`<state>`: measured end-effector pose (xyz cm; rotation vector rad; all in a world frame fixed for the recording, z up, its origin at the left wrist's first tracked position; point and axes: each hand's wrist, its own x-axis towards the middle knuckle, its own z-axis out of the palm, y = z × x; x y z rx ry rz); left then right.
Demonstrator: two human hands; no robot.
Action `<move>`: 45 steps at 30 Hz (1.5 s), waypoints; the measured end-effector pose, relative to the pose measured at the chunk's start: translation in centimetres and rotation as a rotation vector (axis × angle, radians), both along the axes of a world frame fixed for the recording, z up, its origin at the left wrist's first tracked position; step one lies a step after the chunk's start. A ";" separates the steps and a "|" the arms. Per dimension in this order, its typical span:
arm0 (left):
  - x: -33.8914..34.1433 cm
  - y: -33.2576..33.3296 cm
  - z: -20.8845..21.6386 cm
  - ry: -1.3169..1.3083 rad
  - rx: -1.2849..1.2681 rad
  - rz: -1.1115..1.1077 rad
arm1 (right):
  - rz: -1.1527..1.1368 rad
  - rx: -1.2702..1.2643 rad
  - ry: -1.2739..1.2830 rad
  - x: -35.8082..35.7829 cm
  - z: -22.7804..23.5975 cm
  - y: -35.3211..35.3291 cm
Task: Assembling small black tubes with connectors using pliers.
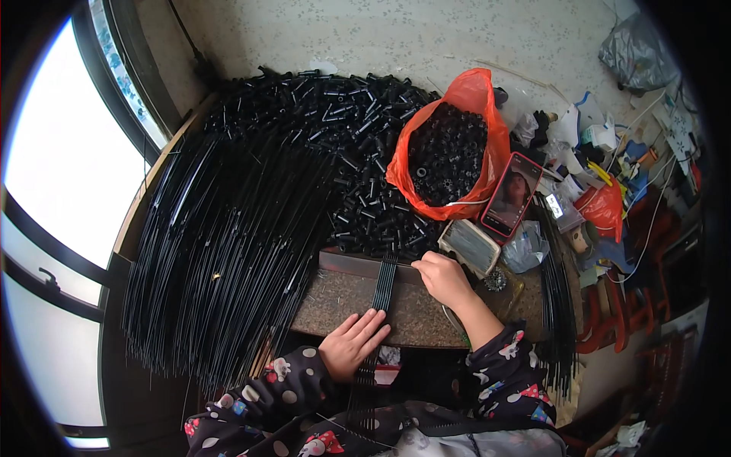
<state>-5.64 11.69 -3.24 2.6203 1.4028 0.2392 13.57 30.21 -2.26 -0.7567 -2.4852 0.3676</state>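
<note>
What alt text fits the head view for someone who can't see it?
A person's left hand lies over a row of thin black rods on a bench, the right hand curled beside them. Behind are heaped short black parts and an open red bag; more rods lie to the left.

A dark, nearly black garment is worn, and both its sleeves are seen in the lower part of the frame. The left sleeve [293, 388], left of bottom centre, is scattered with pale round dots, cartoon figures and small red and blue patches; the wrist is reached by its edge. By the right sleeve [512, 373], similarly printed, part of the forearm is left uncovered. Both the left hand [352, 344] and the right hand [443, 278] are ungloved. At the bottom edge, a pale greyish area [487, 443] is shown on the clothing.
</note>
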 end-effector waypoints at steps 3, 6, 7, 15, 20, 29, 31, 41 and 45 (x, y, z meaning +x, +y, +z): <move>-0.1 -0.3 0.3 -0.099 -0.032 0.020 | 0.000 -0.003 -0.025 -0.3 0.5 -0.4; -0.1 -0.1 0.0 -0.075 0.000 0.010 | -0.003 0.021 -0.060 -0.2 0.6 -0.6; -0.1 -0.1 0.3 -0.079 -0.008 0.010 | -0.006 0.037 -0.063 -0.2 0.6 -0.6; -0.1 -0.3 0.3 -0.086 0.022 0.025 | 0.000 0.034 -0.105 -0.5 0.5 -0.3; -0.2 -0.4 -0.2 -0.068 0.053 0.014 | -0.014 0.036 -0.074 -1.0 0.2 -0.6; -0.3 -0.4 -0.4 -0.039 0.072 0.018 | 0.015 0.022 -0.062 -0.9 0.6 -0.6; -0.3 -0.4 -0.5 -0.041 0.073 0.017 | 0.011 0.013 -0.049 -1.2 0.4 -0.7; -0.2 -0.3 -0.5 -0.134 0.052 0.022 | 0.060 0.290 -0.081 -2.9 0.8 0.4; -0.1 -0.2 0.0 -0.138 0.047 0.025 | 0.063 0.452 -0.117 1.2 1.3 1.3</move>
